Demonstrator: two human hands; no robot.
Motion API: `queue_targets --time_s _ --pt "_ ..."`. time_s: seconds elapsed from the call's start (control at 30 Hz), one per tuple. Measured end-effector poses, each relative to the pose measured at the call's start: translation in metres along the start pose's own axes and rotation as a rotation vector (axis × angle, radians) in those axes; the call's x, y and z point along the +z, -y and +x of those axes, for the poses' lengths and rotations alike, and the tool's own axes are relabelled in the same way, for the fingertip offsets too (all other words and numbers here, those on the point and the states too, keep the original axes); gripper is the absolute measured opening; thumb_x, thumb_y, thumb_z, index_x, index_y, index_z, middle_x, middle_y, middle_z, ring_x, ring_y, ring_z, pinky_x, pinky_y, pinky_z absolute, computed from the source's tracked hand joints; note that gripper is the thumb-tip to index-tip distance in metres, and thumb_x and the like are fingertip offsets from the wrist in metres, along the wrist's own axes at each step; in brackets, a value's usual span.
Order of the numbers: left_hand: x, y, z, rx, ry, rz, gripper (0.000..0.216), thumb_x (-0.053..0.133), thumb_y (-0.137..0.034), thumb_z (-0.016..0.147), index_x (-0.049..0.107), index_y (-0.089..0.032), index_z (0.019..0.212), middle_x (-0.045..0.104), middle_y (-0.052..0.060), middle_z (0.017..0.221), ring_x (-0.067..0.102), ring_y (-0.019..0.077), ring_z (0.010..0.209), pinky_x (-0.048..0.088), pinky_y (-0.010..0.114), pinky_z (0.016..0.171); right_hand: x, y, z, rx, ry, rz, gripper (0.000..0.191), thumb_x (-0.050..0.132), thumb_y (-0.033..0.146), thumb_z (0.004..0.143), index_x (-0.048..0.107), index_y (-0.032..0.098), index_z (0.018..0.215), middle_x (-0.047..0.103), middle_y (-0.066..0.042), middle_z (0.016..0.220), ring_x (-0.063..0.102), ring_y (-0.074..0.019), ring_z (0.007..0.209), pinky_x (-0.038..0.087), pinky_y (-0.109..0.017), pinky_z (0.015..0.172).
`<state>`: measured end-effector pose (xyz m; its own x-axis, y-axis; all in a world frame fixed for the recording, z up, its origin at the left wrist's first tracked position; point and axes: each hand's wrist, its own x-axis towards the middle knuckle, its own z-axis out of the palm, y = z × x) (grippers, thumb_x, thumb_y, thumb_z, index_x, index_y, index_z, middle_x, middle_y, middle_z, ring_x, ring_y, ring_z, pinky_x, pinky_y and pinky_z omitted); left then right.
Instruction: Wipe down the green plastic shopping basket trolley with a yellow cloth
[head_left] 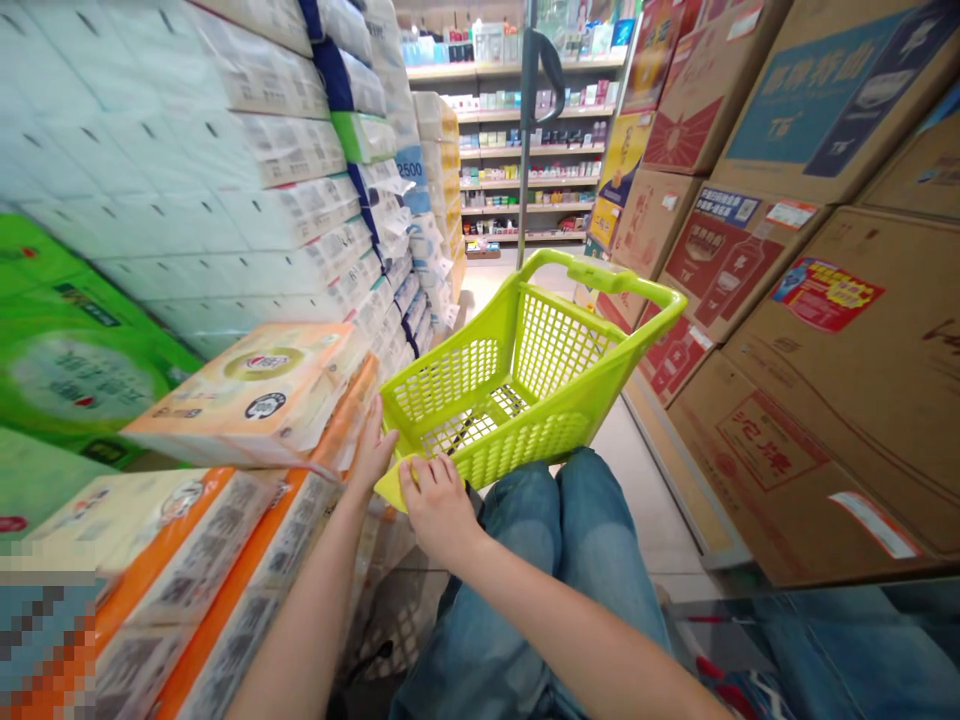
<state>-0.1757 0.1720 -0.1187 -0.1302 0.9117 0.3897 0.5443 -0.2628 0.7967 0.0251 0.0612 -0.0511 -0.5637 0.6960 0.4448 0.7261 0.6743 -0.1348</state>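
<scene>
A lime-green plastic shopping basket (540, 400) with lattice sides stands tilted in front of my knees. Its inside looks bare, and its looped handle (600, 275) points away to the right. At the near left corner, my left hand (373, 447) grips the rim, thumb toward the inside. Just right of it, my right hand (441, 505) curls its fingers over the near edge of the same basket. What supports the basket underneath is mostly hidden by my legs (555, 560).
Orange-edged tissue packs (255, 385) are piled close on the left, below a tall stack of wrapped paper packs (285, 150). Cardboard cartons (817, 370) line the right side. Beyond the basket are a grey post (524, 190) and stocked shelves (487, 140).
</scene>
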Motion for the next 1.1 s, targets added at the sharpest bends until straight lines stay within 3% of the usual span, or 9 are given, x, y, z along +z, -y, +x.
queue_targets --time_s 0.2,0.4,0.6,0.7,0.77,0.97,1.1 --pt "0.001 0.016 0.025 0.005 0.023 -0.013 0.077 0.049 -0.026 0.081 0.029 -0.019 0.155 0.023 0.004 0.166 0.011 0.0235 0.154 0.005 0.043 0.126 0.018 0.005 0.018 0.047 -0.037 -0.023 0.043 0.045 0.018 0.097 0.052 0.008 0.138 0.06 -0.018 0.133 0.055 -0.0249 0.114 0.038 -0.048 0.113" --pt "0.012 0.018 0.056 0.013 0.106 0.0 0.072 0.05 -0.026 0.083 0.034 -0.021 0.153 0.028 0.006 0.164 0.016 0.0217 0.153 0.01 0.044 0.126 0.032 -0.008 0.043 0.127 -0.06 -0.057 0.041 0.046 0.018 0.097 0.054 0.007 0.136 0.062 -0.018 0.131 0.058 -0.0258 0.113 0.041 -0.05 0.112" --pt "0.029 0.007 0.053 0.002 0.166 0.01 0.069 0.046 -0.033 0.089 0.029 -0.022 0.155 0.021 0.005 0.166 0.013 0.0187 0.154 0.011 0.042 0.126 0.028 -0.04 0.045 0.041 -0.06 -0.066 0.04 0.048 0.018 0.097 0.054 0.01 0.136 0.061 -0.014 0.135 0.056 -0.0238 0.121 0.041 -0.043 0.113" --pt "0.035 -0.003 0.046 0.001 0.164 0.021 0.067 0.042 -0.034 0.093 0.025 -0.021 0.157 0.019 0.005 0.167 0.012 0.0188 0.154 0.01 0.043 0.126 0.016 -0.072 0.028 -0.082 -0.065 -0.072 0.041 0.047 0.018 0.098 0.053 0.014 0.139 0.059 -0.011 0.141 0.05 -0.0242 0.131 0.041 -0.042 0.112" --pt "0.038 -0.011 0.041 0.003 0.155 0.032 0.066 0.041 -0.034 0.094 0.025 -0.02 0.157 0.022 0.006 0.166 0.012 0.0197 0.154 0.009 0.045 0.126 0.0 -0.103 0.011 -0.081 -0.063 -0.098 0.045 0.045 0.014 0.097 0.051 0.018 0.142 0.056 -0.009 0.146 0.048 -0.0242 0.135 0.035 -0.045 0.115" --pt "0.042 -0.038 0.006 0.03 0.134 0.065 0.055 0.036 -0.039 0.099 0.04 -0.02 0.15 0.038 0.008 0.16 0.017 0.0226 0.153 0.015 0.05 0.125 -0.062 -0.199 -0.03 0.236 -0.045 -0.238 0.066 0.042 0.001 0.086 0.045 0.021 0.148 0.05 -0.006 0.152 0.043 -0.0221 0.141 0.021 -0.045 0.12" --pt "0.048 -0.065 -0.033 0.108 0.116 0.198 0.051 0.034 -0.04 0.101 0.043 -0.021 0.148 0.046 0.01 0.154 0.031 0.0246 0.149 0.021 0.053 0.124 -0.072 -0.205 -0.034 0.378 -0.067 -0.278 0.074 0.043 -0.001 0.079 0.043 0.022 0.15 0.048 -0.006 0.154 0.042 -0.0232 0.142 0.021 -0.047 0.12"
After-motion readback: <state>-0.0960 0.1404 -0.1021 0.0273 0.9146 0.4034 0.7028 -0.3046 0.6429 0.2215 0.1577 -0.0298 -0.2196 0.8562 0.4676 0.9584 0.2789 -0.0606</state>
